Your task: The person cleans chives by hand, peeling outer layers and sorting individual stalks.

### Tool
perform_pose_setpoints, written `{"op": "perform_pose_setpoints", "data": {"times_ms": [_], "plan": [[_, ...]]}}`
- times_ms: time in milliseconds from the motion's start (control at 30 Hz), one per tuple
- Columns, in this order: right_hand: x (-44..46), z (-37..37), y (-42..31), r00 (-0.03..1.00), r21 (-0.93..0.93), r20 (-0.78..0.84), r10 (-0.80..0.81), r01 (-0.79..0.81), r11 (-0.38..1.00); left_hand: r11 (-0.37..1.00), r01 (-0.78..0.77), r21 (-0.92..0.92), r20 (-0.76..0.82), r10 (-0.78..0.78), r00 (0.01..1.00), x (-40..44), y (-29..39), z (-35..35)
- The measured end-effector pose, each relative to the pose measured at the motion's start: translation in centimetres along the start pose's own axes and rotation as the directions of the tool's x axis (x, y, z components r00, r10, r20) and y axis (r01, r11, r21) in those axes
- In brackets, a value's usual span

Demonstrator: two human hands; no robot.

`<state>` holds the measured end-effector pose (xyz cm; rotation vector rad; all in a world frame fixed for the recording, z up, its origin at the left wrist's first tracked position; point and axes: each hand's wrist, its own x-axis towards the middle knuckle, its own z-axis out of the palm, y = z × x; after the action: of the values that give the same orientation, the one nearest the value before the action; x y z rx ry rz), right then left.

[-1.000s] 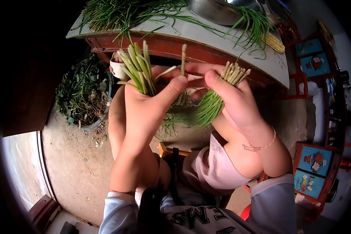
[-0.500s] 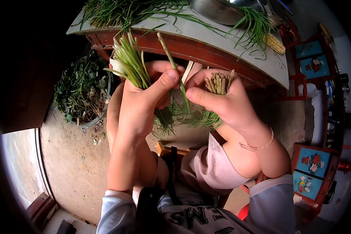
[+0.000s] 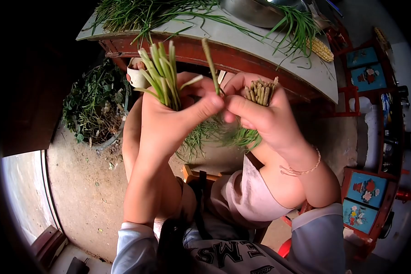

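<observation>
In the head view my left hand (image 3: 169,118) is closed round a bunch of cleaned chives (image 3: 162,77), their pale stem ends pointing up. My right hand (image 3: 269,114) grips another bunch of chives (image 3: 260,92), whose ends are brown and unpeeled; its green leaves hang below the palm. Between the two hands, one single chive stalk (image 3: 211,66) stands upright, pinched where the thumbs and fingertips meet. Which hand bears most of that stalk I cannot tell. The fingers behind both bunches are partly hidden.
A table (image 3: 283,75) ahead carries a heap of chives (image 3: 137,18), a metal basin (image 3: 251,13) and a corn cob (image 3: 321,49). On the floor at left stands a tub of leafy scraps (image 3: 98,109). Painted cabinets (image 3: 365,189) line the right side.
My left hand has moved slightly right, so the thumbs are now close together. The single stalk has shifted right and stands more upright; its lower green part is now hidden.
</observation>
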<state>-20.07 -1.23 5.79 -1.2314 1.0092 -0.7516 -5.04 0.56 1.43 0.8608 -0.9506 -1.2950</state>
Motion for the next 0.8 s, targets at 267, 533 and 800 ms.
{"op": "perform_pose_setpoints", "data": {"times_ms": [267, 533, 800], "plan": [[0.3, 0.1, 1.1, 0.986, -0.05, -0.102, -0.131, 0.127, 0.991, 0.994, -0.008, 0.11, -0.039, 0.013, 0.999, -0.1, -0.1, 0.3], [0.7, -0.4, 1.3, 0.915, -0.225, -0.211, -0.344, 0.297, 0.928, 0.992, 0.003, 0.127, 0.011, -0.005, 1.0, -0.2, -0.3, -0.1], [1.2, -2.3, 0.4, 0.84, -0.094, -0.449, -0.306, 0.296, 0.95, 0.987, 0.067, 0.146, -0.005, -0.067, 0.998, -0.5, 0.0, -0.2]]}}
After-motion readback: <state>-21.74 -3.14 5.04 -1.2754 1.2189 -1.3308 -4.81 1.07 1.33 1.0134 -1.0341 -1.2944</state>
